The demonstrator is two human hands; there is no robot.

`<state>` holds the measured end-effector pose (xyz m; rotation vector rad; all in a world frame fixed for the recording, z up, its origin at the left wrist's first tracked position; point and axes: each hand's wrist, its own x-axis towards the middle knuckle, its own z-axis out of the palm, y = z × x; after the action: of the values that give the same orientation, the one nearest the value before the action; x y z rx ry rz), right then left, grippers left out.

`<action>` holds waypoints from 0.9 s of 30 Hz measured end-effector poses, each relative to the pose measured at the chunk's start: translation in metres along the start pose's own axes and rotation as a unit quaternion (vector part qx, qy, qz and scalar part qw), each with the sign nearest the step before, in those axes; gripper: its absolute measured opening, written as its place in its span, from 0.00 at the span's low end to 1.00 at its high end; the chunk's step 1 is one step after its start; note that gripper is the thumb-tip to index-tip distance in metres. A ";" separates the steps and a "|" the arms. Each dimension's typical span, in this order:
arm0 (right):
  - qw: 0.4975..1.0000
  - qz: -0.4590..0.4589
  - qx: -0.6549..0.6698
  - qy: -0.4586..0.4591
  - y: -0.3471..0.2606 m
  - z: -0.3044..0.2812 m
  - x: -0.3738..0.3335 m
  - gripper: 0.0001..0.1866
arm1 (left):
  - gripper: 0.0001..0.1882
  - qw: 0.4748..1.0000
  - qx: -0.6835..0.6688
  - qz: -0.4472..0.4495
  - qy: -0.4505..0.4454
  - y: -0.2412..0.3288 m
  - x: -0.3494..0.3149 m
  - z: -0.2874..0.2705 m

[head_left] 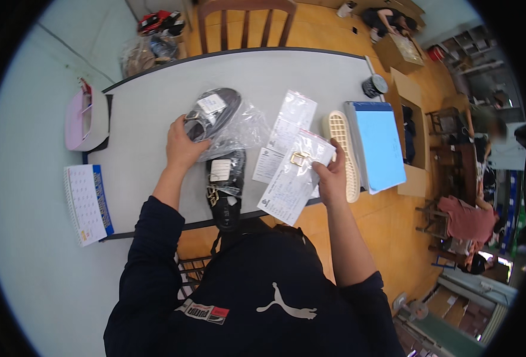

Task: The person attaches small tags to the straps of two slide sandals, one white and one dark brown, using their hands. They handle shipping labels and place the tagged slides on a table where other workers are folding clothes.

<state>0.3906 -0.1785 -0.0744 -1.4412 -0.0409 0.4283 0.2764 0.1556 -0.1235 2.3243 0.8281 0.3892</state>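
Observation:
My left hand point(184, 144) is closed round the near end of a black shoe point(226, 116), which carries a white label and lies partly in a clear plastic bag point(250, 128). Just below it, a second black shoe point(225, 205) with a gold buckle and a white tag rests at the table's near edge. Between thumb and fingers, my right hand point(332, 178) pinches a clear zip bag point(292, 184) with a written paper slip and a gold buckle point(299, 158) in it. Another bagged slip point(292, 118) lies behind that one. Beside my right hand stands a cream shoe sole point(350, 172).
Right of the sole lies a blue folder point(382, 146), with a dark cup point(374, 86) behind it. A pink and white organizer point(87, 122) and a calendar point(87, 202) stand at the left. A wooden chair point(247, 7) is across the table point(156, 107); an open carton point(417, 172) sits off its right side.

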 end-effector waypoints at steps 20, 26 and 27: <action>0.970 -0.180 -0.043 -0.158 -0.010 -0.016 -0.019 0.17 | 0.09 0.833 -0.488 -0.138 -0.221 0.218 -0.086 0.041; 0.978 0.003 -0.017 -0.209 -0.034 -0.053 -0.012 0.14 | 0.07 0.862 -0.428 -0.146 -0.229 0.235 -0.111 0.056; 0.974 0.021 -0.006 -0.227 -0.035 -0.057 -0.011 0.14 | 0.07 0.868 -0.422 -0.141 -0.223 0.239 -0.114 0.059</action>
<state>0.4057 -0.2384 -0.0460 -1.3324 -0.3807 0.7871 0.3274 -0.0899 -0.0195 1.3635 0.5816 0.0431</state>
